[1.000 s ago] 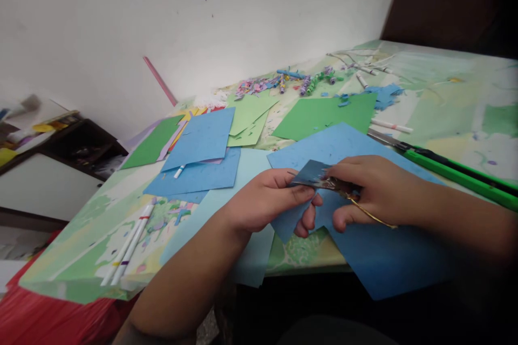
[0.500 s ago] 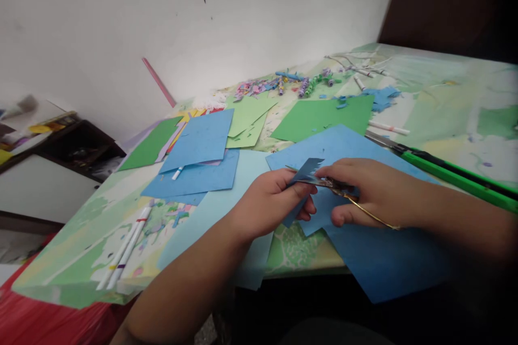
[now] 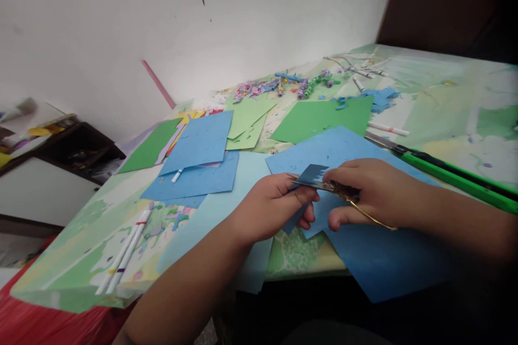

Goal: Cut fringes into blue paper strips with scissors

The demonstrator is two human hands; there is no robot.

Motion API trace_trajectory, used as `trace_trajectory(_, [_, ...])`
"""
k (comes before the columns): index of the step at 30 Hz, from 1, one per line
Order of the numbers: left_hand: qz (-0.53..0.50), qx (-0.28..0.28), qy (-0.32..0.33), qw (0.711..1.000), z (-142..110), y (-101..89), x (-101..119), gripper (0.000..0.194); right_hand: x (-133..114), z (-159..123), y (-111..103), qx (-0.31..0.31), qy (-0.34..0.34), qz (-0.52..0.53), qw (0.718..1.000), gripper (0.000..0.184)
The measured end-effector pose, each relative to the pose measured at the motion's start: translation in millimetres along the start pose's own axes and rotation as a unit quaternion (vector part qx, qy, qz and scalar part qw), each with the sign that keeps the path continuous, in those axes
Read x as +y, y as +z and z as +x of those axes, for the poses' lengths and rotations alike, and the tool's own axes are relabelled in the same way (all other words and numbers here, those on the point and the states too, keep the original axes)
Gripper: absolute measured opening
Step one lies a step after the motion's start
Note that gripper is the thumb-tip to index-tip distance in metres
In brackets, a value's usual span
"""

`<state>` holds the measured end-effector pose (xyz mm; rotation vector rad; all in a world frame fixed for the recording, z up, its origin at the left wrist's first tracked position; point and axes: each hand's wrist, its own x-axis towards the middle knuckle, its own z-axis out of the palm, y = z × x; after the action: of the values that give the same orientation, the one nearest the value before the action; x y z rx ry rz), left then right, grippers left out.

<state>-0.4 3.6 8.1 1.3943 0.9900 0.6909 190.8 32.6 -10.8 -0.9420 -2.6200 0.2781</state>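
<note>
A small blue paper piece [image 3: 312,173] with a fringed edge is pinched in my left hand [image 3: 275,205], its lower part hanging below the fingers. My right hand [image 3: 372,194] grips a pair of scissors [image 3: 342,191] by the handles, one gold-coloured handle loop showing below the hand. The blades lie across the paper, close to my left fingertips. Beneath both hands are a large blue sheet [image 3: 376,264] with a notched edge and a pale blue sheet [image 3: 218,226].
A green utility knife [image 3: 457,175] lies at the right. Around are a green sheet [image 3: 324,118], stacked blue sheets [image 3: 198,140], white markers [image 3: 127,253], rolled paper pieces [image 3: 309,86] and paper scraps [image 3: 384,98]. The table's front edge [image 3: 307,275] runs below my hands.
The blue paper's fringed upper part has tilted lower and to the right against the scissor blades. Both hands keep their grip and have barely moved.
</note>
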Motion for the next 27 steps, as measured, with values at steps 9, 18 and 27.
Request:
trace_trajectory(9, [-0.057,-0.033,-0.042,0.997,1.4,-3.5,2.1,0.014,1.5,2.5,-3.1,-0.010,0.029,0.004,1.000,0.059])
trace_trajectory(18, [-0.006,0.040,0.023,0.999,-0.7,-2.6,2.1,0.011,-0.4,3.7,-6.2,-0.063,0.042,0.049,0.996,0.055])
trace_trajectory(27, [0.093,0.000,0.012,0.996,0.8,-2.7,2.1,0.016,-0.7,1.9,-1.5,-0.076,0.014,0.071,0.994,0.063])
